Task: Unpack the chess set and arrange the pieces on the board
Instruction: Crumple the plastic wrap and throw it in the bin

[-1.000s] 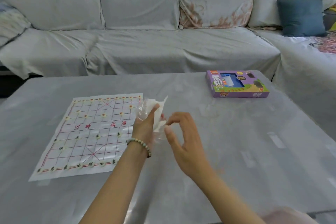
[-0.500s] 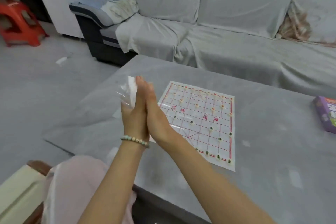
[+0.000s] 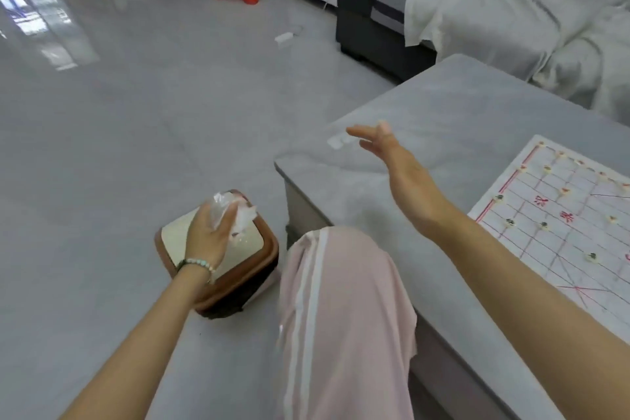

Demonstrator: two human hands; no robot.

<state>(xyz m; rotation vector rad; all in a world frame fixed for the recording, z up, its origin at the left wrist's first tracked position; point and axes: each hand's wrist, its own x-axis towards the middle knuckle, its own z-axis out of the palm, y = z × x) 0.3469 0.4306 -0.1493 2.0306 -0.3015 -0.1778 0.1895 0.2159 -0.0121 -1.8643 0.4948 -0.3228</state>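
The chess board [image 3: 559,235] is running off the right edge, so only its left part is showing, and the marks on the pieces [image 3: 510,222] are reading too small to tell. The left hand [image 3: 208,235] is covering part of the crumpled plastic bag [image 3: 231,211] and the bin [image 3: 235,280] opening beneath it

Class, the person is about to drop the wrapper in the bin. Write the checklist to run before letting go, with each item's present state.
1. Crumpled plastic wrapper gripped in left hand: ok.
2. Wrapper directly above brown bin: ok.
3. Bin lid open to receive it: not ok, lid looks closed.
4. Right hand empty, open and free to help: ok.
5. Pieces set out on the paper chess board: ok for the part in view.
6. No piece caught inside the wrapper: cannot tell.
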